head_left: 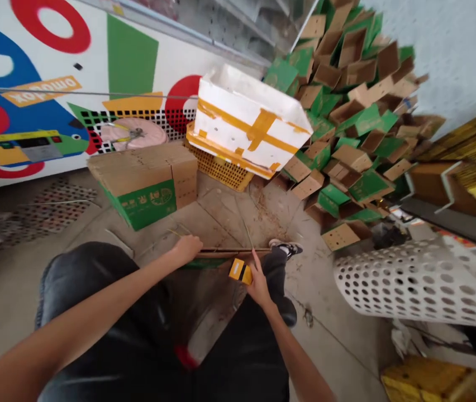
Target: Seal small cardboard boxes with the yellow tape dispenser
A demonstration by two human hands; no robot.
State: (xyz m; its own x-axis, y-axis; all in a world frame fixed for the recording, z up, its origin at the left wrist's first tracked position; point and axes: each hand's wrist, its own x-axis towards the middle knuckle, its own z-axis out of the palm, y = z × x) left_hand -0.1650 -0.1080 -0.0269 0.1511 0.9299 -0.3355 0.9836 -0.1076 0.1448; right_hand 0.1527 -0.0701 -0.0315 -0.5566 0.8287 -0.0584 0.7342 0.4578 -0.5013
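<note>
My left hand (186, 248) is closed over the near edge of a flattened cardboard sheet (217, 220) that lies on the floor in front of my knees. My right hand (257, 282) grips a small yellow tool (240, 271), probably a tape dispenser or cutter, held against the same edge. A green strip of the carton shows under the edge between my hands.
A closed brown-and-green carton (146, 184) stands ahead on the left. A white foam box with yellow tape (250, 123) rests on a yellow crate (221, 167). A heap of folded green-brown cartons (355, 111) fills the right. A white perforated panel (422, 285) lies near right.
</note>
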